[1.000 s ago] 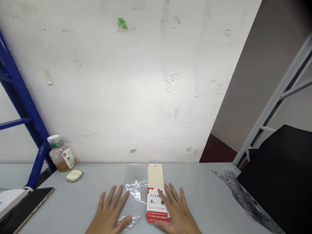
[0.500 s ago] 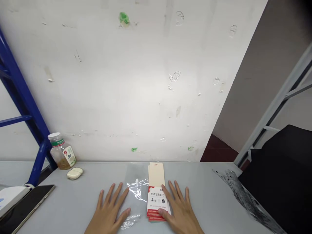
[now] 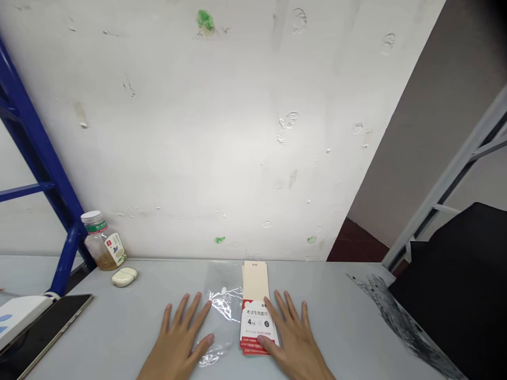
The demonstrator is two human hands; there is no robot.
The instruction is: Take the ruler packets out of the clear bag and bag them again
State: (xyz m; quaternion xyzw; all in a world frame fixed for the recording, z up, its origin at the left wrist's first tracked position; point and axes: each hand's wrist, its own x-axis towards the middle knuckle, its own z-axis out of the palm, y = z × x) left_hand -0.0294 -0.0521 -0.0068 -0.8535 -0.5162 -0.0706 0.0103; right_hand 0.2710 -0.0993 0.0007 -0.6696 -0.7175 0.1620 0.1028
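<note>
The left hand (image 3: 178, 343) is lying flat and open on a clear plastic bag (image 3: 224, 311), fingers spread and thumb resting on the crinkled film, with nothing pinched or gripped. The right hand (image 3: 295, 340) is also spread open, its fingertips and thumb pressing lightly on the red-and-white label of a stack of ruler-set packets (image 3: 255, 316), though it isn't closing around them. The stack is lying on the pale grey table (image 3: 336, 311), its cream card ends pointing toward the wall and its side just beside the bag. Farther left, a glass jar with a white lid (image 3: 103, 243) is standing against the wall, with a cream oval case (image 3: 124, 277) lying near it. A dark tablet (image 3: 51, 327) is resting at the table's left edge, partly beneath a white object (image 3: 19, 316) — a blue metal frame (image 3: 67, 258) is rising beside them.
</note>
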